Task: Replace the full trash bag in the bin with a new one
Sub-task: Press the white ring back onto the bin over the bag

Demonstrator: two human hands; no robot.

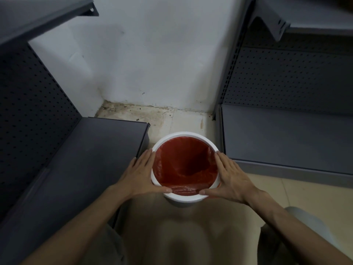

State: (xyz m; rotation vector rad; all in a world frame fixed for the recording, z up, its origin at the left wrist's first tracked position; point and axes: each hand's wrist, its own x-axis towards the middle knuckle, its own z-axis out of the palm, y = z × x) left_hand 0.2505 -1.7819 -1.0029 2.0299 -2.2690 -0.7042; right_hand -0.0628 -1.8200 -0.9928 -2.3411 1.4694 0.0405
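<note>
A round white bin (pixel 185 135) stands on the floor between two shelf units, lined with a red trash bag (pixel 181 163) that looks empty inside. The bag's edge folds over the near rim. My left hand (pixel 140 174) lies flat against the bin's left side, thumb on the near rim. My right hand (pixel 230 177) presses the right side the same way, thumb on the near rim over the red bag edge. Both hands clasp the bin around its top.
Dark grey metal shelving with pegboard backs flanks the bin: a low shelf (pixel 86 159) on the left and another (pixel 286 134) on the right. A white wall (pixel 152 64) and dirty tiled floor (pixel 145 115) lie behind. My knees show at the bottom.
</note>
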